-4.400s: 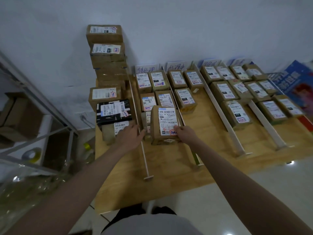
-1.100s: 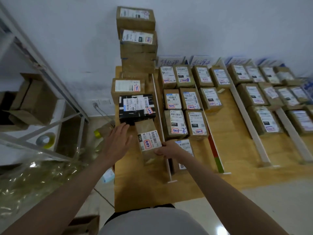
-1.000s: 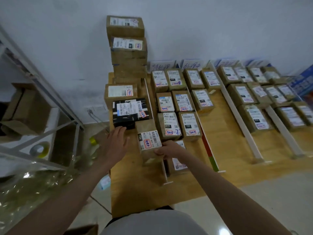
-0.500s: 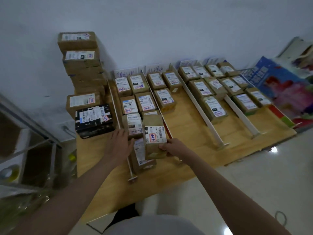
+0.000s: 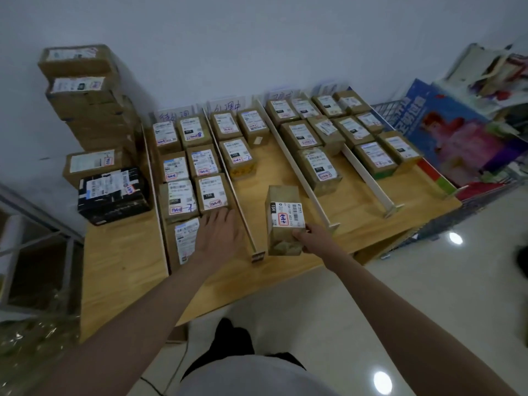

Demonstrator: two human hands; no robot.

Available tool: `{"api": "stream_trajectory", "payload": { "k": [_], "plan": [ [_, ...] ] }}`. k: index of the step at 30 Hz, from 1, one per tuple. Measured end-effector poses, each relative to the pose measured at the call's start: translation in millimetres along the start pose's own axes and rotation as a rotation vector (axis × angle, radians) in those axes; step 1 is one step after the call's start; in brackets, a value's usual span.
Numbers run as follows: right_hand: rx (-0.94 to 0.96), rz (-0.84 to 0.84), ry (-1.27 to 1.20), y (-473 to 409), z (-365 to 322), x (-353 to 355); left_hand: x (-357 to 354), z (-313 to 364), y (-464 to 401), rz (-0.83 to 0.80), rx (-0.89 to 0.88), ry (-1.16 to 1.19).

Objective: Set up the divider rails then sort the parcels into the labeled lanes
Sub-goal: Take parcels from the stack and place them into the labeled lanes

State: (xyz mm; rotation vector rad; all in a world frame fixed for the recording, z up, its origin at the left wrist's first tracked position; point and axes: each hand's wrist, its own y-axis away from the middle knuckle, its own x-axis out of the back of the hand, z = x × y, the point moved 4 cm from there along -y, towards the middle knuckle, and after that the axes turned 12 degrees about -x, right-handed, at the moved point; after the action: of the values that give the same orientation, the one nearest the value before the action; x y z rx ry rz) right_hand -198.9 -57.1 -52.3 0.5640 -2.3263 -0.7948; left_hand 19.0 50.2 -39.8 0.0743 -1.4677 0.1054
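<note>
1. On the wooden counter (image 5: 120, 270), four white divider rails (image 5: 241, 201) run from the wall toward the near edge.
2. Leftmost lane: seven parcels (image 5: 178, 200), six in two columns and one nearer the edge.
3. Second lane: three parcels lie flat at the far end (image 5: 238, 155).
4. Third lane: five parcels (image 5: 318, 170); the lanes right of it: six parcels (image 5: 374, 155).
5. Left of the rails: one black parcel (image 5: 113, 194) and a stack of brown parcels (image 5: 85, 92) against the wall.
6. Left hand (image 5: 218, 234): grip released, fingers straight, palm down over the near end of the leftmost lane.
7. Right hand (image 5: 313, 237): grip grasping the near end of one labeled parcel (image 5: 283, 217), positioned over the second lane; contact with the counter cannot be determined.
</note>
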Motion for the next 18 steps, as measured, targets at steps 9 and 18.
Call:
{"api": "stream_trajectory", "payload": {
  "k": [9, 18],
  "plan": [
    [0.046, 0.07, 0.059, -55.9, -28.5, 33.3, -13.7, -0.2, -58.8, -0.013, 0.064, -0.002],
    [0.071, 0.033, 0.211, -174.3, -107.3, 45.4, -51.0, -36.1, -169.0, -0.065, 0.212, 0.085]
  ]
}}
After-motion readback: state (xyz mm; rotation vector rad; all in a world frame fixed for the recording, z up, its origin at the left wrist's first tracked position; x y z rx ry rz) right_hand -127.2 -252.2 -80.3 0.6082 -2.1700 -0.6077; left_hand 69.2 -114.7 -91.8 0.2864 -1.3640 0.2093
